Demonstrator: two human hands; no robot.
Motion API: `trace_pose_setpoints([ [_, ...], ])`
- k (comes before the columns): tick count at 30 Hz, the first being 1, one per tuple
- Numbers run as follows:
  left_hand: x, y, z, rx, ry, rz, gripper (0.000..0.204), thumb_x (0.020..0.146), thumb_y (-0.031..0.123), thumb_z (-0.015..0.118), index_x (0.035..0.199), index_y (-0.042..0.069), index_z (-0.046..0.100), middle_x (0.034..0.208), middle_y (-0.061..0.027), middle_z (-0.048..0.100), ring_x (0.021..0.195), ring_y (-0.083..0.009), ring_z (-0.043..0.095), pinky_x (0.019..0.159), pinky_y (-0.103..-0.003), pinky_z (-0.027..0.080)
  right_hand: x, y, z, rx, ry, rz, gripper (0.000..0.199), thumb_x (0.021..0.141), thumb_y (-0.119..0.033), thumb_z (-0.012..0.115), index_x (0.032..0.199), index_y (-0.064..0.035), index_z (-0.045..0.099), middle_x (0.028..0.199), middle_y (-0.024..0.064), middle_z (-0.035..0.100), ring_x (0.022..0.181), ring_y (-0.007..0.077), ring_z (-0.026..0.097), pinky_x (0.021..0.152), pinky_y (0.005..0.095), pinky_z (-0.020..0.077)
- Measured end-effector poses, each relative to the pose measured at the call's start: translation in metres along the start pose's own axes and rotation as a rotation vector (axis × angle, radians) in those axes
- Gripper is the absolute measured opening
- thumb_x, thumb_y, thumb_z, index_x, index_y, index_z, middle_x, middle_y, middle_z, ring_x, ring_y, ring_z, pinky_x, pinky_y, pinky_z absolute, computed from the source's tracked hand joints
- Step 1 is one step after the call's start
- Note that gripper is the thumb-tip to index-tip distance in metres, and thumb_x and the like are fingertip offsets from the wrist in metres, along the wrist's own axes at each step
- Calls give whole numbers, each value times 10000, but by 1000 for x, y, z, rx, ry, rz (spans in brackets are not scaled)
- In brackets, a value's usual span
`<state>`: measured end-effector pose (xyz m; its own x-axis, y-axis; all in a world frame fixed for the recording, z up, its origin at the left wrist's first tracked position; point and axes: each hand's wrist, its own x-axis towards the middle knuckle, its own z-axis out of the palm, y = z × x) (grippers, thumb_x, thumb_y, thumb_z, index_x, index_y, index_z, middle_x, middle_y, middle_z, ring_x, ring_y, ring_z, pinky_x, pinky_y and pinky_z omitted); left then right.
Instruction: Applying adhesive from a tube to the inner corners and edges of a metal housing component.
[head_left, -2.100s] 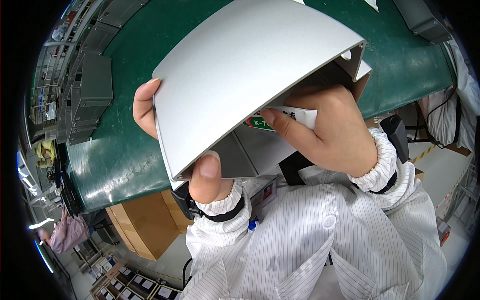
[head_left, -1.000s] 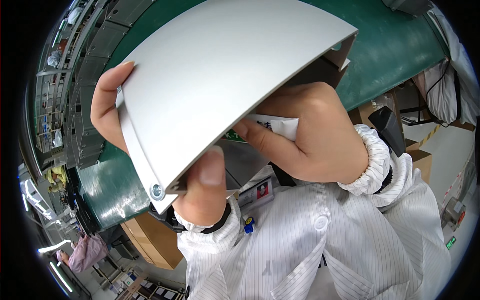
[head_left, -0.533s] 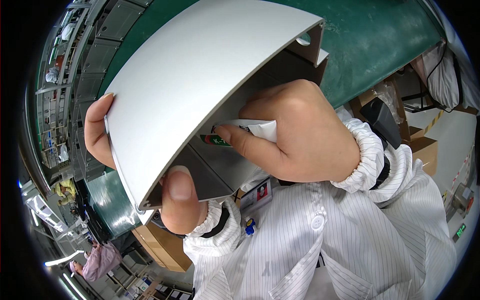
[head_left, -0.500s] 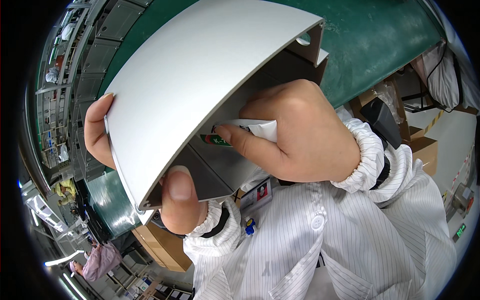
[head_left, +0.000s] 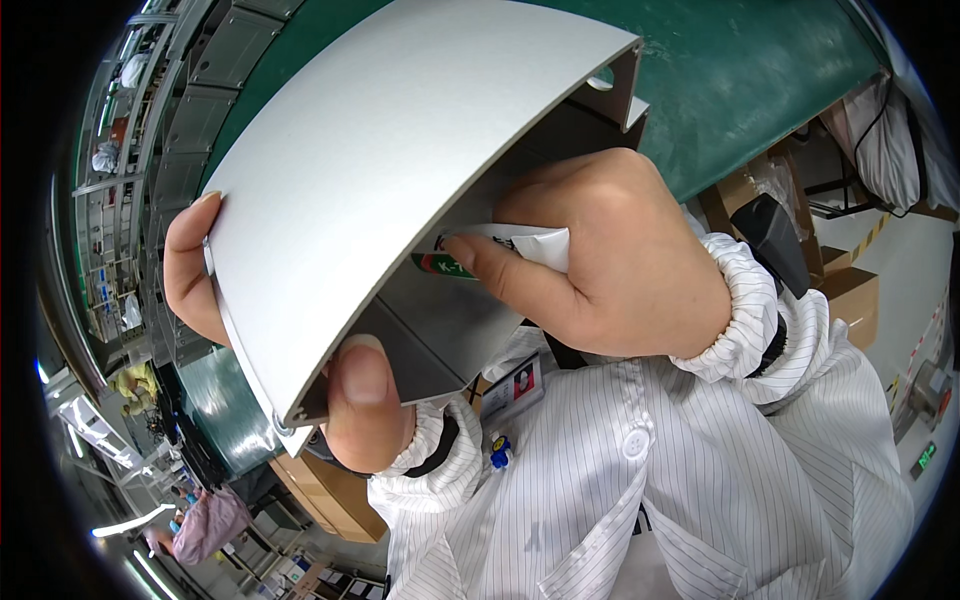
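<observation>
A white metal housing (head_left: 400,150), open on the side toward me and grey inside, is tilted in front of my chest. My left hand (head_left: 368,415) grips its lower left end, thumb on the near edge and fingers around the far edge. Partly inside the opening, my right hand (head_left: 635,265) is closed around a white squeeze tube (head_left: 545,245) with a green and red label, thumb pressed along it. The tube's tip is hidden inside the housing. A round hole shows in the housing's end wall at the upper right.
Behind the housing lies a green worktop (head_left: 750,90). Several grey metal panels (head_left: 185,130) line its far left side. Cardboard boxes (head_left: 848,305) stand on the floor at right, and another carton (head_left: 330,495) sits below left. A person in pink (head_left: 213,525) is in the distance.
My right hand and the tube have shifted slightly right and up relative to the housing. The housing and my left hand have moved slightly left.
</observation>
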<state>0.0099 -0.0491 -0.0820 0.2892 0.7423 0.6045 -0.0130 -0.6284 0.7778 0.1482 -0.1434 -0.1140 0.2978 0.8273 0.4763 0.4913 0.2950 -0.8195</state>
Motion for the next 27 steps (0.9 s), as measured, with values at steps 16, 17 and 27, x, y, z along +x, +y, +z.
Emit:
trace_pose_setpoints([
  [16,-1,5,0,66,10,-16,875,659,422,698,1326,-21,346,1200,-176,496,1153,-303,534,1046,-398,417,-1,-3,1,-2,16,-38,202,818,-133,683,687,21,683,568,163,599,457,308,573,428,371,422],
  [17,-2,5,0,68,8,-20,876,656,420,697,1326,-20,345,1196,-177,495,1149,-304,536,1043,-397,421,-2,-4,1,9,11,-28,201,817,-131,685,687,22,683,568,164,599,457,310,573,427,371,421],
  [27,-2,6,6,52,60,-40,869,631,418,682,1309,-22,362,1165,-186,507,1112,-310,555,1007,-396,448,0,-7,5,42,-2,-29,182,804,-123,692,710,32,694,597,180,618,476,312,596,436,367,439],
])
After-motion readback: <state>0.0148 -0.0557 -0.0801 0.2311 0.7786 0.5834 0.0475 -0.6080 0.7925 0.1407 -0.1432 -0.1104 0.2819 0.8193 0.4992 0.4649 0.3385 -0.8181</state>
